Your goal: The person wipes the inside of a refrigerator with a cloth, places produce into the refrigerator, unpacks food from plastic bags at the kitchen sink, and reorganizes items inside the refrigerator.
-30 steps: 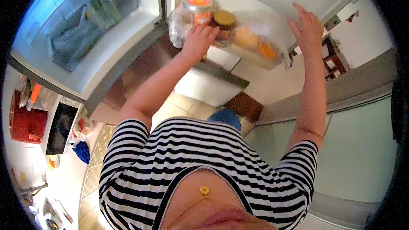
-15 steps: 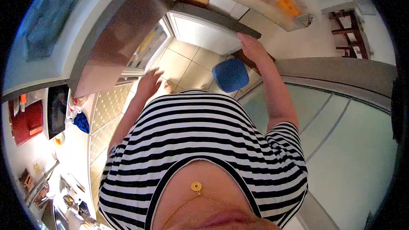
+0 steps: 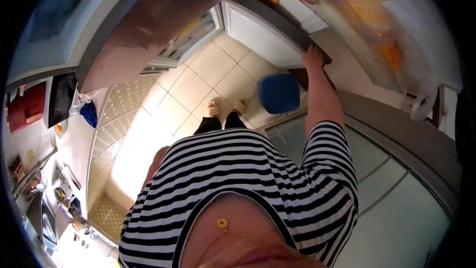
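My right hand reaches forward and grips the outer edge of a swung-out fridge door, which has a white inner panel and a dark edge. My left hand hangs low beside my striped shirt; its fingers are mostly hidden, and nothing can be seen in it. Left of the door, the fridge compartment stands open with what look like shelves or drawers inside. Another door with packed shelves hangs above, blurred and close to the camera.
A blue-seated stool stands on the tiled floor close to the door. My slippered feet are below me. A frosted glass panel runs along the right. At left, a cluttered counter holds several kitchen things.
My left hand has drawn back from near the compartment to my side. My right hand stays at the door's edge. The view has shifted, showing my feet and more floor.
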Demonstrator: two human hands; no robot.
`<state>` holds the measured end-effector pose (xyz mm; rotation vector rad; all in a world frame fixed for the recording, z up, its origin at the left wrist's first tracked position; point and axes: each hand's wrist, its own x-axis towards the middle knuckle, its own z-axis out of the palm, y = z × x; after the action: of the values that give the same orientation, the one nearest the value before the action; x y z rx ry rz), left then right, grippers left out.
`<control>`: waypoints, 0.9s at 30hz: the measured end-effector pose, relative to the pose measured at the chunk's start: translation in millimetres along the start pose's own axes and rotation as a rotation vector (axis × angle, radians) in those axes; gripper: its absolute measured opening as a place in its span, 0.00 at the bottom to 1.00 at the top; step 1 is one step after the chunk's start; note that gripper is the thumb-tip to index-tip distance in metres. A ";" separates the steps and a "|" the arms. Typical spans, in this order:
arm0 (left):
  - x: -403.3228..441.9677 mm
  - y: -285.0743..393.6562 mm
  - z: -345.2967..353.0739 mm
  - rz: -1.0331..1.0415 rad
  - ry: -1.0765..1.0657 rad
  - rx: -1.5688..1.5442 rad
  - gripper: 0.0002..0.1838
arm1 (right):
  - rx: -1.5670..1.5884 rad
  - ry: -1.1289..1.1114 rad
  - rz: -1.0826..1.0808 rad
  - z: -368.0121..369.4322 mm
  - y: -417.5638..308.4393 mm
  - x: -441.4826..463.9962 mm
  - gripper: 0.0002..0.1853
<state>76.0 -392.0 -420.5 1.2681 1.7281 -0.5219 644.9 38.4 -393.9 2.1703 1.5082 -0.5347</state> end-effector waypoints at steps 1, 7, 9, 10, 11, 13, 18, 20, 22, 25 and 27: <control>1.9 -6.2 3.3 0.015 0.010 0.001 0.19 | -0.001 -0.001 -0.006 4.1 0.8 9.0 0.32; 46.9 -81.4 38.3 0.165 0.222 -0.457 0.21 | -0.092 0.013 -0.043 22.6 11.4 36.2 0.32; 34.1 -46.7 13.9 0.110 0.182 -0.453 0.21 | -0.092 0.059 -0.074 42.5 18.9 42.4 0.33; 50.9 -71.7 37.2 0.170 0.169 -0.597 0.21 | -0.095 0.049 -0.053 53.7 21.2 44.8 0.33; 63.2 -83.0 48.3 0.129 0.105 -0.701 0.21 | -0.121 0.041 -0.086 63.3 22.5 47.4 0.34; 33.8 -33.8 6.4 0.184 0.134 -0.334 0.20 | -0.151 0.035 -0.098 67.9 22.2 25.4 0.34; 87.3 -121.7 65.4 0.253 0.095 -0.393 0.21 | -0.152 -0.093 -0.007 45.2 -14.3 -38.7 0.32; 78.4 -118.1 53.5 0.213 0.090 -0.363 0.21 | -0.158 -0.029 -0.021 67.6 -14.4 -45.3 0.32; 74.3 -119.4 44.2 0.197 0.089 -0.350 0.21 | -0.165 0.041 -0.038 80.1 -15.6 -49.1 0.32; 67.5 -125.4 37.5 0.173 0.093 -0.337 0.21 | -0.150 -0.030 -0.014 73.4 -35.1 -78.9 0.33; 60.0 -124.1 32.0 0.149 0.097 -0.318 0.21 | -0.141 -0.141 -0.017 72.4 -48.7 -93.4 0.35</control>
<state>-27.5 -432.3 -508.2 1.1944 1.6992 -0.0939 563.6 -59.0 -409.5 1.9723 1.4456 -0.5575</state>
